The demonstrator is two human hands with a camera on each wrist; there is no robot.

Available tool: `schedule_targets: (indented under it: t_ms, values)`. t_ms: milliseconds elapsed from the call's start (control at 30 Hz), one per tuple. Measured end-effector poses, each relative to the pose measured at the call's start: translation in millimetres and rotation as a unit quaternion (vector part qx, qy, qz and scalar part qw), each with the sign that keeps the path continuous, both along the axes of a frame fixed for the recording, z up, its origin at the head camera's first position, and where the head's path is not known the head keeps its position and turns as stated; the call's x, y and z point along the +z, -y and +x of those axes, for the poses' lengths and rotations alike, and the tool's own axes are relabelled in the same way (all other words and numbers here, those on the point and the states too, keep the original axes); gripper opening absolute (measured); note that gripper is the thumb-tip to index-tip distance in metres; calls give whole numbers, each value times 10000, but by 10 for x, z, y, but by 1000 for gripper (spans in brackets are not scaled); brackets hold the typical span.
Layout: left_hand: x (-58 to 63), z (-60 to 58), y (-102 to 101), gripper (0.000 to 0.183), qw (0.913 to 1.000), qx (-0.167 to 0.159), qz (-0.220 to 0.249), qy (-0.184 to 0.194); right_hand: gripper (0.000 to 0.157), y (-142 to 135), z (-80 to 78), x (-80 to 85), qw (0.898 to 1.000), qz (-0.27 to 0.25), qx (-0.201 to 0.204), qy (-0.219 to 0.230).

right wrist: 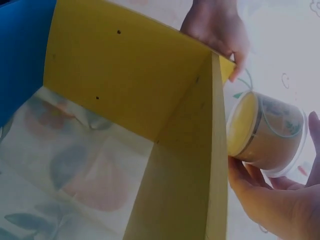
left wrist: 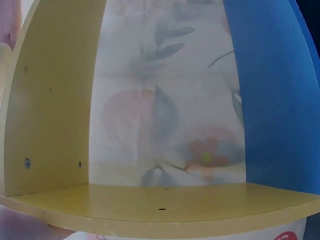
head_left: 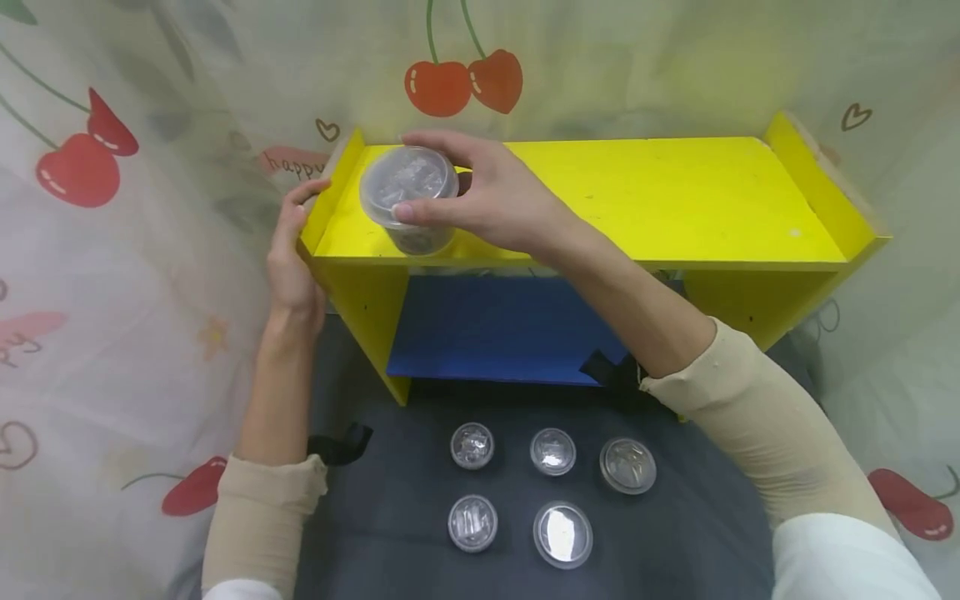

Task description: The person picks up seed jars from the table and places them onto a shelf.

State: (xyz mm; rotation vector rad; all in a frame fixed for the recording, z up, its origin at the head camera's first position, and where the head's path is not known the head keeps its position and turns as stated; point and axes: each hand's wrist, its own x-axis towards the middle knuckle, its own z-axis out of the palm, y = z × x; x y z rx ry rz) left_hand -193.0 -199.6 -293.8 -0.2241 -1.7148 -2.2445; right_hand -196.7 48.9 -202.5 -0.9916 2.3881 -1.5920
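My right hand point(head_left: 498, 196) grips a clear plastic tub with a lid point(head_left: 412, 187), thumb on the near side and fingers round the far side. It is at the left end of the yellow top board of a small shelf point(head_left: 637, 196); whether its base touches the board I cannot tell. In the right wrist view, the tub point(right wrist: 275, 130) is tilted sideways in the picture, its base close to the board. My left hand point(head_left: 292, 262) holds the shelf's left side panel, fingers over its upper edge. The left wrist view shows the shelf's yellow and blue inside.
Several smaller round lidded tubs, among them a front one point(head_left: 562, 535) and a right one point(head_left: 627, 466), stand on the dark cloth point(head_left: 375, 533) before the shelf. A blue lower board point(head_left: 502, 325) spans the shelf. A cherry-print curtain point(head_left: 600, 75) surrounds it.
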Motion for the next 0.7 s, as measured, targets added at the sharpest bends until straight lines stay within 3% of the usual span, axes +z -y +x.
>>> schedule_targets:
  t_ms: [333, 700]
  values:
    - [12, 24, 10, 37, 10000, -13, 51, -32, 78, 182, -95, -39, 9983, -34, -519, 251]
    - [46, 52, 27, 39, 10000, -20, 52, -33, 77, 308, -272, -93, 9896, -378, -1060, 899]
